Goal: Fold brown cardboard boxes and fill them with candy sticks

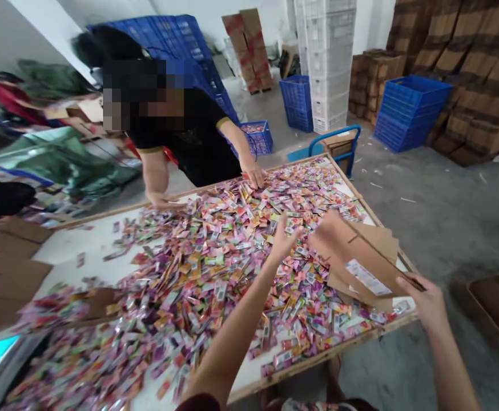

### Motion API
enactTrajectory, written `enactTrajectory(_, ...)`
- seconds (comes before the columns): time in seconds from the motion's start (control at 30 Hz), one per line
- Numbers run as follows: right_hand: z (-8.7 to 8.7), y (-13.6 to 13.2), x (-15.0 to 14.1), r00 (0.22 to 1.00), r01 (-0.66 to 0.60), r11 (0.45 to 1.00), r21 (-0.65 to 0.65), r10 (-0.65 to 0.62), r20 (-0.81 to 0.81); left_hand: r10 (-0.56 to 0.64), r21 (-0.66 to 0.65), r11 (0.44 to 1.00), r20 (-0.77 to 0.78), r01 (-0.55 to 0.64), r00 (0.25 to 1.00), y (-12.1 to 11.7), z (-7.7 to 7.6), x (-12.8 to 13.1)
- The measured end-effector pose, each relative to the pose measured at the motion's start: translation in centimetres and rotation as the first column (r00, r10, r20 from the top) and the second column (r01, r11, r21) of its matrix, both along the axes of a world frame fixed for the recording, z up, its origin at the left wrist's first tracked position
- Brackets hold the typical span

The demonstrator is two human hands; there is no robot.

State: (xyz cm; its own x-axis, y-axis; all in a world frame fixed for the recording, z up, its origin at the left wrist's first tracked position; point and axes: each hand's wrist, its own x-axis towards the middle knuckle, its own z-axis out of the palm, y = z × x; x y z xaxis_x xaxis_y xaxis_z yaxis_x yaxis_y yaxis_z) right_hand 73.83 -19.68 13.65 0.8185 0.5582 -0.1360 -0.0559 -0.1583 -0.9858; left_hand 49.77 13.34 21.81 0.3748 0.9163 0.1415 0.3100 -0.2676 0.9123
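no text can be read: the white label (367,278) on the cardboard box (337,242) is blurred, and the print on the small packets (220,246) across the tabletop (63,260) is too tiny.

One head cam here, worn at the near edge of the table (326,354), aimed forward and steeply down across its top. Close on the work: left hand (284,238) near frame centre, right hand (428,295) at 4 o'clock, both near the cam. Table runs out toward 8. Co-worker (202,140) across it, between 10 and 11. Wide field: catches floor (425,220) at 3, stacked cartons (476,97) at 2, well back.
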Motion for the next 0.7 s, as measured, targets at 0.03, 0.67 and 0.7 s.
enactTrajectory(0.03,1.2,1.1,-0.2,0.999,-0.033,0.999,0.034,0.033,-0.007,-0.108,-0.033,0.994,-0.016,0.108,0.994,-1.8,0.0,-0.6)
enactTrajectory(0.67,0.7,9.2,-40.5,0.987,-0.121,0.988,0.093,0.111,0.114,0.338,-0.291,0.906,0.063,-0.307,0.939,-13.0,-3.6,-41.7)
enactTrajectory(0.7,0.7,9.2,-43.0,0.982,-0.147,0.985,0.093,0.134,0.130,0.407,-0.284,0.881,0.050,-0.378,0.912,-12.9,-3.8,-43.8)
